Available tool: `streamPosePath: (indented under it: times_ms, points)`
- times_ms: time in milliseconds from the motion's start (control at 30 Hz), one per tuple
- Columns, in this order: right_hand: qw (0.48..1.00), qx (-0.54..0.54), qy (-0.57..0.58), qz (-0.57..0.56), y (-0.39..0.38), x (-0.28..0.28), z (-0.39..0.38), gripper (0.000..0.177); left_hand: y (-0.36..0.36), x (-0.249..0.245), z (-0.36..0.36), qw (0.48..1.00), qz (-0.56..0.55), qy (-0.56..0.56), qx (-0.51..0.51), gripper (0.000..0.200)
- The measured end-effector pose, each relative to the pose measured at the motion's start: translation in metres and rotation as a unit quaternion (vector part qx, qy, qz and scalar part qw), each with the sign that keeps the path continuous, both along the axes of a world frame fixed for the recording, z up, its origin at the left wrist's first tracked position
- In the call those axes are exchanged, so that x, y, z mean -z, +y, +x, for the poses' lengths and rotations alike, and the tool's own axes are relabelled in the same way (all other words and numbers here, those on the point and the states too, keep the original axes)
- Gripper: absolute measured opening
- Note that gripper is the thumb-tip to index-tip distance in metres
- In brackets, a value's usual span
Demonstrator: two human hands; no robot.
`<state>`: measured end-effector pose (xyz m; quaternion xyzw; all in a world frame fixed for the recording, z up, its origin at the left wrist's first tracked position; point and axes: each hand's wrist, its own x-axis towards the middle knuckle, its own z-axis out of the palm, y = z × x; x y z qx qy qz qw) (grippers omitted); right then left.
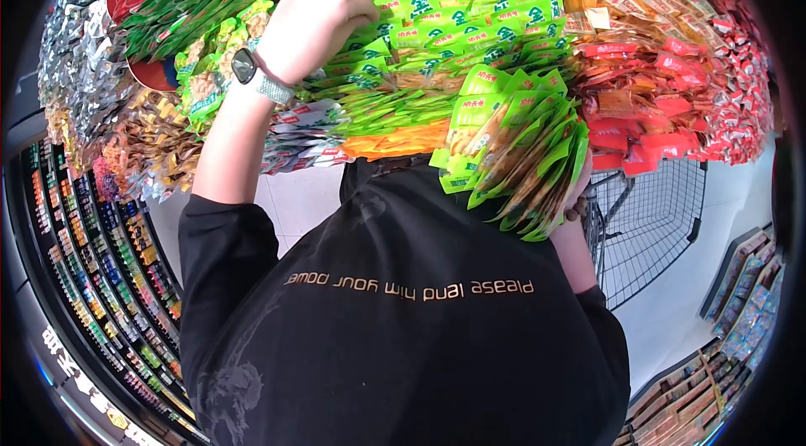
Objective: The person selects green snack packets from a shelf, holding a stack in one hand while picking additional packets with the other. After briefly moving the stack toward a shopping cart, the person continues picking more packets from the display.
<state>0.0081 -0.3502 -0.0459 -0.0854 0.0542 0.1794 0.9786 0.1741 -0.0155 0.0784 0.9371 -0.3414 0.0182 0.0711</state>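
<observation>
My left hand, with a watch on its wrist, is curled at the left end of neat rows of bright green snack packets. Its fingers are closed, and their tips are hidden, so what they pinch cannot be made out. At the right, in front of my chest, my right hand is closed around a thick fanned bundle of green snack packets. The bundle covers most of that hand. Looser green packets lie between the rows and my body.
Dark green packets and silvery packets fill the left of the display. Red and orange packets fill its right. A wire shopping cart stands at the right. Stocked shelves curve along the left, above a pale floor.
</observation>
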Motion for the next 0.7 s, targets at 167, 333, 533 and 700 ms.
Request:
streamPosePath:
  times_ms: [167, 333, 533, 700]
  points:
    - [1.000, 0.002, 0.007, -0.002, 0.000, -0.004, 0.000, 0.061, 0.014, -0.008, -0.006, 0.995, -0.077, 0.005, -0.064, 0.012]
    - [1.000, -0.007, -0.015, 0.010, 0.001, 0.026, -0.006, 0.064, 0.029, -0.002, -0.007, 0.990, -0.095, 0.091, -0.058, 0.017]
    - [0.999, -0.014, -0.017, 0.023, -0.001, 0.007, -0.001, 0.067, 0.029, -0.006, -0.007, 0.986, -0.081, 0.111, -0.096, 0.016]
    - [1.000, -0.011, -0.017, 0.011, -0.003, 0.013, -0.005, 0.068, 0.038, -0.004, -0.007, 0.973, -0.138, 0.115, -0.144, 0.015]
